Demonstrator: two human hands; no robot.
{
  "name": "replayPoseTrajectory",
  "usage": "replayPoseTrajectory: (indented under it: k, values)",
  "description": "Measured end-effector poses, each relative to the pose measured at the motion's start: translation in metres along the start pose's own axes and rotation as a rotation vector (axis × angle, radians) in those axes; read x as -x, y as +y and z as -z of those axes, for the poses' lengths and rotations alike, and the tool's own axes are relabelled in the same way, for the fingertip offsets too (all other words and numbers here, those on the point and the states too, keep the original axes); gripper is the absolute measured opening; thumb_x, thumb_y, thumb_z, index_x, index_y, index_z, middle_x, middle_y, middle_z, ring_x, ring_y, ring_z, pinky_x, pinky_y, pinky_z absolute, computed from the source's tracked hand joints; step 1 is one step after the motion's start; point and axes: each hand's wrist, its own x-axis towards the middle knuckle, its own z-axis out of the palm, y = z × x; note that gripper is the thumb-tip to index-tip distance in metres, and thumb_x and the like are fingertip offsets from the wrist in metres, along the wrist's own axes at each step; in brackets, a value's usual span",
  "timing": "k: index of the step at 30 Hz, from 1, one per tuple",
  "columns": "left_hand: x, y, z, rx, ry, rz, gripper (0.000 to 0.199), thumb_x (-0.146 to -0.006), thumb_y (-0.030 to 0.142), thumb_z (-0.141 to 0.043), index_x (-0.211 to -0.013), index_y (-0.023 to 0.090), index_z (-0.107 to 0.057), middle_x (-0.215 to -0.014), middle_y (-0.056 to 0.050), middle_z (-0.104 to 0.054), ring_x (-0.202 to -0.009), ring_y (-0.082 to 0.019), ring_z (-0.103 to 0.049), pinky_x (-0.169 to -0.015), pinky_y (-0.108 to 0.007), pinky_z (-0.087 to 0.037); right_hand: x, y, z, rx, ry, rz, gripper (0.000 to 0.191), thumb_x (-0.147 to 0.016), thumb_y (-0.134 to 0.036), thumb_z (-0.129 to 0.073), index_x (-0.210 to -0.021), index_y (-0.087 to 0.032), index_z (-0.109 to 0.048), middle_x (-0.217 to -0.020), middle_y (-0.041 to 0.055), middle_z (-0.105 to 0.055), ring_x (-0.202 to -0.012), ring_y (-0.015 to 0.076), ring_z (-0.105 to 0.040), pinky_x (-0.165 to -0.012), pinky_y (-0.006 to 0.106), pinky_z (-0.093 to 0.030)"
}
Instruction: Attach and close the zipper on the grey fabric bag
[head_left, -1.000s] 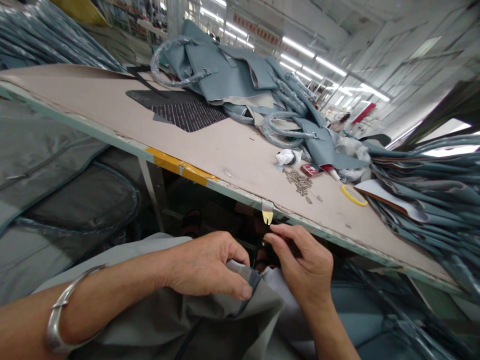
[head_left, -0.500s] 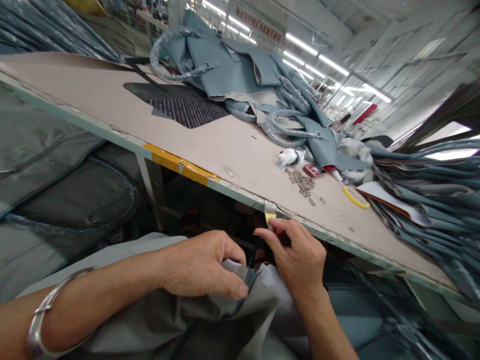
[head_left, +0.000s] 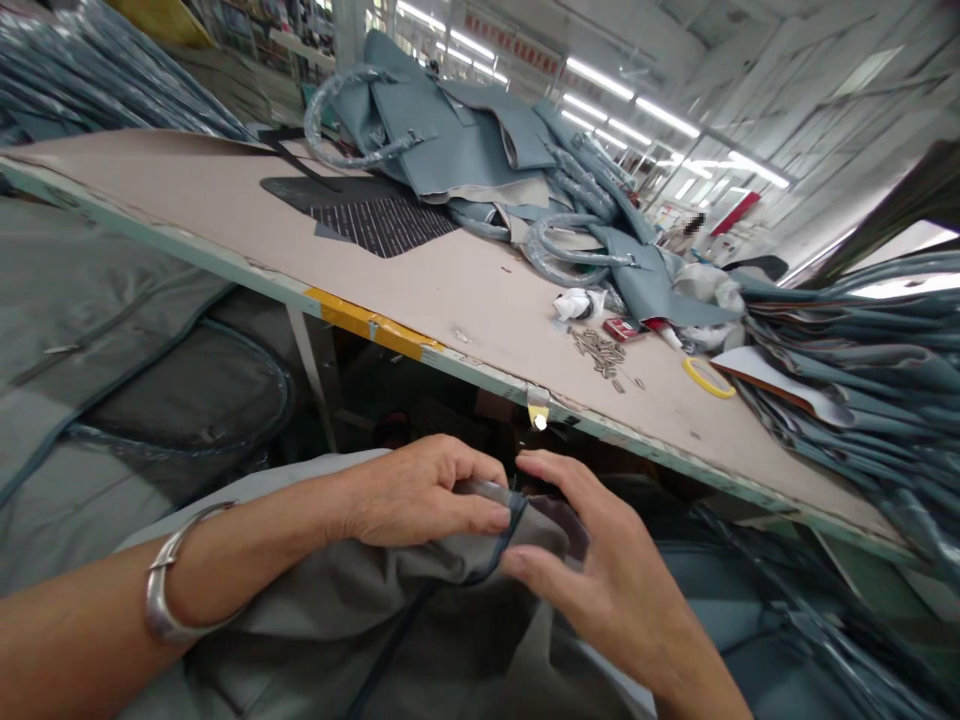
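Observation:
Grey fabric [head_left: 420, 610] with dark blue binding [head_left: 501, 545] lies bunched across my lap. My left hand [head_left: 427, 490] is closed on its edge, thumb on top, close to the binding; the other fingers are partly hidden underneath. At the right of that edge is my right hand [head_left: 592, 540], its thumb and forefinger spread apart. The thumb tip is at the fabric, and I cannot tell whether it touches. Nothing shows between these fingers. Just above hangs a yellow-and-silver tab [head_left: 538, 408] on the table's edge, with a small white spot at its lower end.
On the table [head_left: 480, 290] are a pile of small metal pieces [head_left: 598, 352], a red box [head_left: 622, 329], a yellow ring [head_left: 709, 378] and blue-grey bag parts [head_left: 465, 130]. Stacked blue-grey pieces [head_left: 885, 370] stand at right. More grey fabric [head_left: 172, 390] lies at left.
My right hand has moved down from the tab to the fabric edge, and its pinched fingers have spread. My left hand has come slightly up and right with the fabric.

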Motion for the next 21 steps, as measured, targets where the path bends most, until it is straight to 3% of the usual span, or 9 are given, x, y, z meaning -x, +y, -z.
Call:
replayPoseTrajectory:
  k: [4,12,16,21]
  values:
    - [0.004,0.008,-0.006,-0.212,0.091,-0.090,0.031,-0.092,0.042,-0.051,-0.077,0.015,-0.056,-0.067,0.005,-0.041,-0.065,-0.009,-0.037,-0.058,-0.021,-0.028,0.013,-0.003,0.000,-0.039,0.004,-0.103,0.013,-0.088,-0.024,-0.060,-0.099,-0.026,-0.067,-0.090,-0.0050,-0.067,-0.082,0.0120,-0.061,-0.073,0.023,-0.045]
    - [0.016,0.028,-0.025,-0.332,0.117,-0.095,0.037,-0.094,0.046,-0.047,-0.075,0.015,-0.055,-0.065,0.005,-0.037,-0.063,-0.009,-0.034,-0.056,-0.022,-0.025,0.037,-0.005,-0.005,-0.171,0.216,-0.004,0.009,-0.087,-0.020,-0.066,-0.093,-0.025,-0.070,-0.082,-0.0043,-0.065,-0.075,0.0092,-0.059,-0.068,0.019,-0.043]
    - [0.023,0.038,-0.038,-0.282,0.179,-0.135,0.037,-0.092,0.044,-0.050,-0.072,0.014,-0.056,-0.064,0.004,-0.037,-0.064,-0.010,-0.034,-0.057,-0.022,-0.025,0.052,-0.014,-0.013,-0.056,0.409,0.191,0.007,-0.089,-0.015,-0.063,-0.090,-0.019,-0.068,-0.073,-0.0012,-0.054,-0.065,0.0086,-0.051,-0.057,0.020,-0.040]
    - [0.031,0.054,-0.061,-0.050,0.165,-0.112,0.034,-0.087,0.041,-0.056,-0.068,0.013,-0.051,-0.063,0.004,-0.035,-0.061,-0.009,-0.029,-0.054,-0.022,-0.023,0.071,-0.021,-0.010,0.256,0.591,0.512,0.016,-0.087,-0.004,-0.061,-0.099,-0.014,-0.063,-0.074,0.0036,-0.053,-0.068,0.0124,-0.047,-0.060,0.025,-0.040]
